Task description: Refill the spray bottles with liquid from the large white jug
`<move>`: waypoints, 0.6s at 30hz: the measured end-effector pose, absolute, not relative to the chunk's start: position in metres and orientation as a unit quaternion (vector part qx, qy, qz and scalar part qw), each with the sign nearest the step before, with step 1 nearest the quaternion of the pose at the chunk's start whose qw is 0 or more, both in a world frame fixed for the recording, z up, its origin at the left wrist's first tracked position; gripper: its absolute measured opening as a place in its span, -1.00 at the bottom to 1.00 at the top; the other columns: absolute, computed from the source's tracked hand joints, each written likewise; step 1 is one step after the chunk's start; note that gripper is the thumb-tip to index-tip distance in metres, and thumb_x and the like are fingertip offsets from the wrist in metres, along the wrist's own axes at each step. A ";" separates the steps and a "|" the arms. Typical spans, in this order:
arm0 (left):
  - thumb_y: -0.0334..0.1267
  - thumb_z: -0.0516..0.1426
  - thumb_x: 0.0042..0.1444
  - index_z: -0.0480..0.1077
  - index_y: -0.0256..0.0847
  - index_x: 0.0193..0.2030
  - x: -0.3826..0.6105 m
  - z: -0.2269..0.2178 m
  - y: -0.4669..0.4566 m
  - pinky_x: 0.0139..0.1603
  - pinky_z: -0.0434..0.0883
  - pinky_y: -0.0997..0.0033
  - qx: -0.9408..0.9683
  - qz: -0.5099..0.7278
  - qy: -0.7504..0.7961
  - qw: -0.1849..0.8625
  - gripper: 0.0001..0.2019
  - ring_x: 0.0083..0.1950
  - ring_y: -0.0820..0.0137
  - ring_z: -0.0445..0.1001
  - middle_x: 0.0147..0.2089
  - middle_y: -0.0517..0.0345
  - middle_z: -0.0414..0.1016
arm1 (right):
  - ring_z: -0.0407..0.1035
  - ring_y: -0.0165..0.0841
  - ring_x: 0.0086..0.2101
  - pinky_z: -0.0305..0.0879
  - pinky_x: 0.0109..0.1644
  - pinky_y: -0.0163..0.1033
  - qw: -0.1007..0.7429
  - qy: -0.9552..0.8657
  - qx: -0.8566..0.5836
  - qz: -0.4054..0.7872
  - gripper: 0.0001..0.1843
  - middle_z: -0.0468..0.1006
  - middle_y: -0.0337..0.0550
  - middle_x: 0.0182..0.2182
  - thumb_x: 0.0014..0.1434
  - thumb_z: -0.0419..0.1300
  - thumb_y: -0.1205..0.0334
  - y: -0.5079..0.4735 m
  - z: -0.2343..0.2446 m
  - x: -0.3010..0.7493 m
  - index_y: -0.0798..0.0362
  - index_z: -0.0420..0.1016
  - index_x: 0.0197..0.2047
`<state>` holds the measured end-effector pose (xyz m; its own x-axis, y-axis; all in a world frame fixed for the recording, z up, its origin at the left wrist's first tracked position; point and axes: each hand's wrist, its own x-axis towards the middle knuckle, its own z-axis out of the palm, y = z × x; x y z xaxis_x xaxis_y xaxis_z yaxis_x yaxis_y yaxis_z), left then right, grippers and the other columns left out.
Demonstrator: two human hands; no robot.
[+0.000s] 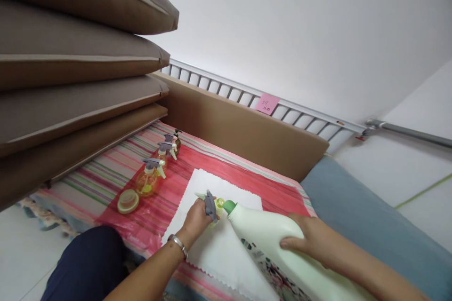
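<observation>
My left hand (195, 220) has its fingers closed around a grey spray trigger head (210, 206). Just beside it, a small clear yellow bottle (215, 221) stands on a white cloth (212, 181), its round neck showing and its lower part partly hidden by the hand. My right hand (305, 240) grips a large pale green jug (268, 228) with a printed label, tilted toward the left. The jug's green spout (229, 206) is at the small bottle's neck; whether liquid flows I cannot make out.
Orange spray bottles (146, 181) and a dark pump bottle (177, 141) stand at left on a red sheet (183, 155), near a round lidded tub (128, 201). Stacked brown cushions (84, 70) rise at left. Behind are a brown board (240, 122), a radiator and a pink note (267, 103).
</observation>
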<state>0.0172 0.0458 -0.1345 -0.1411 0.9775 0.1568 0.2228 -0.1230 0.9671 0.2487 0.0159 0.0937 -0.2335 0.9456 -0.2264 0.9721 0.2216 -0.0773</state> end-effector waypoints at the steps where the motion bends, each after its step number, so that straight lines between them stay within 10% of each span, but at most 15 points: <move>1: -0.33 0.25 -0.21 0.40 -0.28 0.00 0.017 -0.135 0.046 -0.18 0.35 0.34 0.545 0.515 0.552 0.365 -0.48 -0.27 0.31 0.44 -0.22 0.08 0.47 | 0.48 -0.14 -0.31 0.28 -0.55 -0.30 0.071 0.778 0.613 -0.119 -0.74 0.62 -0.06 -0.30 -0.05 0.19 0.13 0.016 0.094 0.248 0.05 0.49 -0.27; 18: -0.31 0.26 -0.21 0.41 -0.23 -0.01 0.018 -0.141 0.048 -0.21 0.36 0.38 0.556 0.516 0.544 0.359 -0.49 -0.27 0.32 0.46 -0.20 0.10 0.49 | 0.49 -0.16 -0.34 0.14 -0.65 -0.34 0.085 0.758 0.627 -0.160 -0.71 0.60 -0.04 -0.30 -0.06 0.20 0.13 0.024 0.096 0.247 0.07 0.45 -0.25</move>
<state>0.0177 0.0480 -0.1409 -0.1243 0.9750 0.1840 0.2350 -0.1513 0.9602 0.2469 0.0238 0.0963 -0.1995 0.9227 -0.3299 0.9773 0.1629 -0.1354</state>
